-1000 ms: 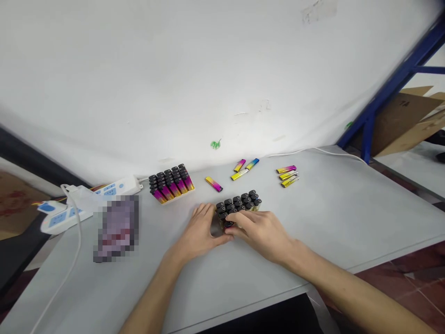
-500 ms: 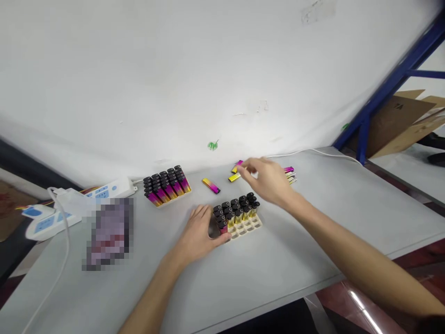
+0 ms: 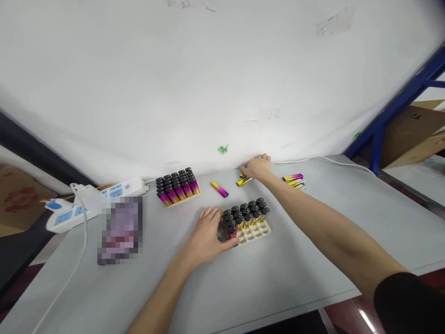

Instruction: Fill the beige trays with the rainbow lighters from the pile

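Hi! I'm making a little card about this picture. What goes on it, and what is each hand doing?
Left hand: cupped against the black-capped lighters
Right hand: on loose yellow lighters; can't tell if it's gripping
Cream tray: lighters stand in the back rows, front holes empty
Nearby: a second tray packed with lighters, one lighter lying flat, a small pile of lighters
Also there: a white power strip
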